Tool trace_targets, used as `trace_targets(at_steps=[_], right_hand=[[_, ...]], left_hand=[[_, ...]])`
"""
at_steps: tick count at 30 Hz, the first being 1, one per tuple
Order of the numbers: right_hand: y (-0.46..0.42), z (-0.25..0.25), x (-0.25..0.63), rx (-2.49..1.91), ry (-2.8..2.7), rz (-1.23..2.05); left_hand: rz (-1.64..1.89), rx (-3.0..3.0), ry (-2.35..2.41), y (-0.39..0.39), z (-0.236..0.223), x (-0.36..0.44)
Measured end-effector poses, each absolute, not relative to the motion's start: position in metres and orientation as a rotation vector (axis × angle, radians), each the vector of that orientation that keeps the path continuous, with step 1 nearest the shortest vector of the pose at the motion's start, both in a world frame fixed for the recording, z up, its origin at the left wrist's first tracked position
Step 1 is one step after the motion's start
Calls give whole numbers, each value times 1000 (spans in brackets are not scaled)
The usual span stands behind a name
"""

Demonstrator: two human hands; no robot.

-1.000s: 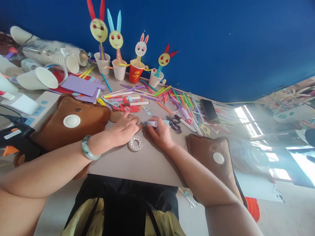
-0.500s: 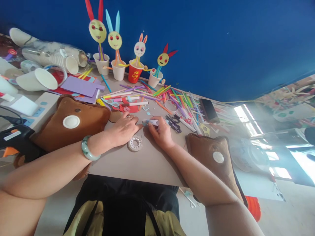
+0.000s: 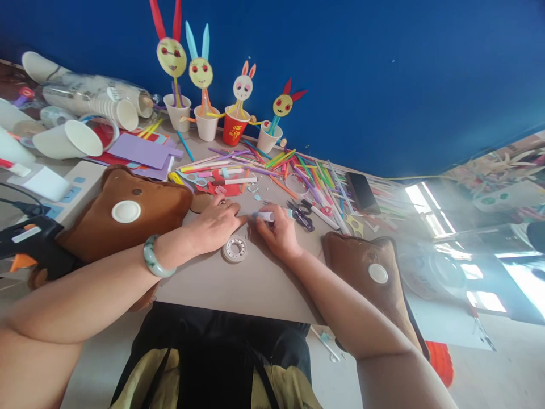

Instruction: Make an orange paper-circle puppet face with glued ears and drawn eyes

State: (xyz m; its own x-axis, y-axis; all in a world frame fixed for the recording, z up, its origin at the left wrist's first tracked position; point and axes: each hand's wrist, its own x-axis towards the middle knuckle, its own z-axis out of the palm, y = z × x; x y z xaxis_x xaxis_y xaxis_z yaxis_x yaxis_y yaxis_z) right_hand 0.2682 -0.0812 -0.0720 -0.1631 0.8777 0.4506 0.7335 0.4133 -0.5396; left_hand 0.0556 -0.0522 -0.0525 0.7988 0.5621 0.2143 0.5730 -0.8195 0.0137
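Observation:
My right hand [image 3: 280, 230] is closed around a white marker pen [image 3: 267, 216], whose bluish end points left toward my other fingers. Palm down on the grey table, my left hand [image 3: 217, 222] has its fingers bent and pressed together close to the pen's end. Whatever lies under those fingertips is hidden. Just in front of the hands is a roll of tape [image 3: 234, 249]. Black-handled scissors [image 3: 303, 216] rest to the right of my right hand. Small pale blue paper bits [image 3: 257, 197] lie beyond the fingers.
Paper cups with rabbit-faced figures [image 3: 233, 132] line the blue wall. Colourful sticks and pens [image 3: 293, 165] are scattered before them. Brown cushions [image 3: 145, 204] flank the work spot. A black glue gun [image 3: 38, 241] is at the left, a dark phone [image 3: 363, 192] at the right.
The view has shifted slightly. The pen's end and my left fingertips have moved a little; both hands stay in nearly the same place.

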Motion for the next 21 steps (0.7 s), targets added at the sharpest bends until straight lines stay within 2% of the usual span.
trace_targets(at_steps=[21], right_hand=[[-82,-72,270,-1354,-1995,186]], left_hand=[[-308,-2942,-955,-52,-53,55]])
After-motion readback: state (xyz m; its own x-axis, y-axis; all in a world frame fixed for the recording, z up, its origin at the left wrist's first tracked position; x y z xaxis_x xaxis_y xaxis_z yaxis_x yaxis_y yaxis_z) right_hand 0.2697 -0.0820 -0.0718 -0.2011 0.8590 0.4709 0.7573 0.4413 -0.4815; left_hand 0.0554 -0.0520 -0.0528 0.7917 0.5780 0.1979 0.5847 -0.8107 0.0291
